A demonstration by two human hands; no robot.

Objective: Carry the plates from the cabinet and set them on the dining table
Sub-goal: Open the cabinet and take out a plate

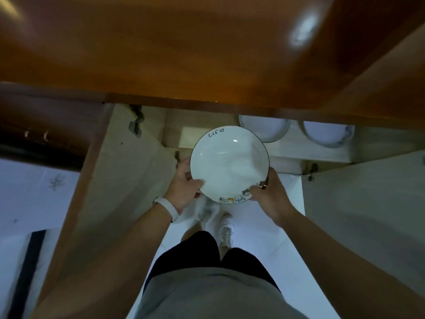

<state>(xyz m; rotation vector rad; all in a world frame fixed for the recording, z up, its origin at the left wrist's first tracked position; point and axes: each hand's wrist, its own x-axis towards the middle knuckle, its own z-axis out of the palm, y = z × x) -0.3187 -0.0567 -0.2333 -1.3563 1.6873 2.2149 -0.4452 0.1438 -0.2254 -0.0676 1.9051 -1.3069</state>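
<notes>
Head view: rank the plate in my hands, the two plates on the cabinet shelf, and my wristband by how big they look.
1. Held plate, though it is nearest the camera.
2. Left shelf plate and right shelf plate: partly hidden, look alike, unranked.
3. Wristband.

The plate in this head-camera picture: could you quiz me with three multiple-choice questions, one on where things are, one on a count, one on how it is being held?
1. Where are the other dishes?
A. On the shelf inside the cabinet
B. On the floor
C. Stacked on the held plate

2. How many dishes show on that shelf?
A. None
B. Two
C. Five

3. How is the plate held?
A. By one hand only
B. By both hands at its rim
C. Resting on the shelf, untouched

Answers:
1 A: one dish and another sit on the cabinet shelf beyond the plate.
2 B: just those two are visible, each partly hidden by the cabinet top.
3 B: the left hand and right hand grip opposite sides of the rim.
</notes>
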